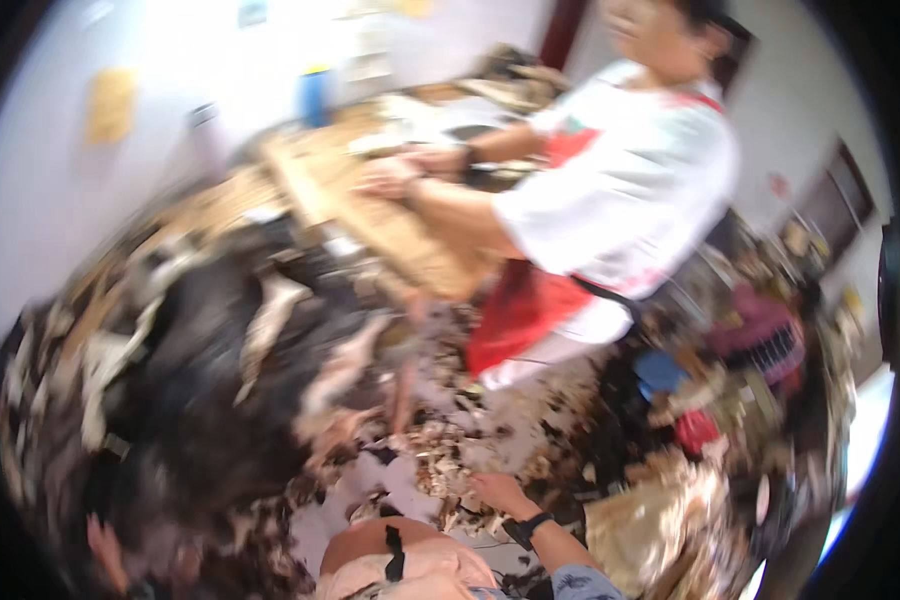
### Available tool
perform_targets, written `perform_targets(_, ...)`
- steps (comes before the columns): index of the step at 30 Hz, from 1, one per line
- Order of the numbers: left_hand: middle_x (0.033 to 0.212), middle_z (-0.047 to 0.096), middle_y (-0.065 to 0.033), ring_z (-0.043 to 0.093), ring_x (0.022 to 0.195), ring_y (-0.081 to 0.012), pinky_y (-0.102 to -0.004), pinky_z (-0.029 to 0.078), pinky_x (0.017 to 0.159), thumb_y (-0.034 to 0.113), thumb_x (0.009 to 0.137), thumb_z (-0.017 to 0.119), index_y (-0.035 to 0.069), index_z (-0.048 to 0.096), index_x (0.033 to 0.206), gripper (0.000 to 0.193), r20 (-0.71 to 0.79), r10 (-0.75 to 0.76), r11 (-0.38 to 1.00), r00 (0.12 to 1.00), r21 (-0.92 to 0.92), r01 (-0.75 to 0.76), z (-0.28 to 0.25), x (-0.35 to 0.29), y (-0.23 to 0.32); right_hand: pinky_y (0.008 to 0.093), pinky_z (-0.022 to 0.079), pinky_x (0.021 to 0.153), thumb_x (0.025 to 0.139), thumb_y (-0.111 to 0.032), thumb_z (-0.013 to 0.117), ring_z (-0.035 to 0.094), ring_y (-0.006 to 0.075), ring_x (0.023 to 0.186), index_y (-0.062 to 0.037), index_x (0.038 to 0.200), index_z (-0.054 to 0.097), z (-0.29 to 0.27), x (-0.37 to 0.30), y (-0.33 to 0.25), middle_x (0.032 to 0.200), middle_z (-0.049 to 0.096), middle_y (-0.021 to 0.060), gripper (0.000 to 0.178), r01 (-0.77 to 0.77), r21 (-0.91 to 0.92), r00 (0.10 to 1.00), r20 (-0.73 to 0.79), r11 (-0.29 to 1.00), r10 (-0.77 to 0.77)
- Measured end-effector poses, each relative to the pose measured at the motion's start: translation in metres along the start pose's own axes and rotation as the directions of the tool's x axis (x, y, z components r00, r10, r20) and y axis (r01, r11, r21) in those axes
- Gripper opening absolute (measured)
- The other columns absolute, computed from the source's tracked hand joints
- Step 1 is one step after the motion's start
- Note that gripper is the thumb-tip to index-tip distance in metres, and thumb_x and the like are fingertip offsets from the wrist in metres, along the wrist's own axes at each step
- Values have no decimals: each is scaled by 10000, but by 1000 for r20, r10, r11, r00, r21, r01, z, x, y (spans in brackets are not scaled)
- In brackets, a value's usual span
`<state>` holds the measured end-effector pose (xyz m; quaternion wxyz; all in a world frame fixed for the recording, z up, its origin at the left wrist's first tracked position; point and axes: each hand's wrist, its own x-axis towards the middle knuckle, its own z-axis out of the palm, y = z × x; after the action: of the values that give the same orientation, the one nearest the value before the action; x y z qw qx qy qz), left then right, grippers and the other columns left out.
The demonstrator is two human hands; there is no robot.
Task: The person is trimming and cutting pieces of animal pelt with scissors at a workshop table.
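At the lower left, my left hand [105, 542] is at the edge of a large heap of dark, fur-like pieces [205, 370]. Its fingers look stretched out, with nothing visible in them, though the picture is blurred. My right hand [502, 495], with a black band at the wrist, hangs over the scrap-littered floor [450, 440]. Smearing hides how its fingers are set, and I see no object in it. Pale strips [270, 325] lie across the dark heap.
Ahead, a person [620, 190] in a white top and red apron has both hands over a wooden board [410, 235] on a table. A blue bottle [315, 98] stands behind. At right lie a pale bundle [640, 525], a red item [696, 432] and a pink basket-like thing [760, 335].
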<state>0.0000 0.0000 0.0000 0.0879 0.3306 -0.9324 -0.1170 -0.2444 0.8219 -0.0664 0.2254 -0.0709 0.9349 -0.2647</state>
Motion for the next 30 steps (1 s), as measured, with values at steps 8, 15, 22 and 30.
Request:
perform_targets(8, 1335, 379, -200, 314, 1223, -394, -418, 259, 1026, 230, 837, 503, 25, 494, 1206, 422, -107, -303, 934, 947, 165, 317, -43, -60, 159, 333, 475, 643, 873, -225, 498, 621, 253, 724, -78, 1047, 607, 1, 34, -105, 790, 629, 157, 253, 292, 83, 956, -37, 953, -289)
perform_targets(15, 1354, 394, -68, 296, 1260, -311, -421, 367, 953, 311, 864, 476, 122, 491, 1229, 411, -131, -361, 890, 923, 245, 384, -52, -72, 183, 286, 464, 590, 840, -135, 565, 602, 199, 648, -44, 1033, 604, -31, 30, -250, 788, 630, 141, 217, 440, 232, 897, -72, 867, -436)
perform_targets(22, 1233, 518, -53, 443, 1129, -266, -362, 415, 885, 252, 826, 548, 122, 563, 1147, 347, -164, -110, 985, 980, 116, 129, -78, -77, 176, 242, 439, 540, 831, -100, 584, 548, 131, 582, -33, 996, 614, -35, 50, -347, 769, 612, 107, 181, 630, 170, 761, -330, 757, -559)
perform_targets(30, 1164, 556, -69, 479, 1018, -249, -348, 443, 826, 190, 810, 569, 70, 589, 1096, 311, -115, -16, 997, 993, 77, 25, -87, -73, 157, 402, 417, 843, 802, -113, 572, 528, 362, 935, -27, 1021, 553, -36, 75, -416, 937, 593, 170, 236, 706, -270, 560, -355, 655, -749)
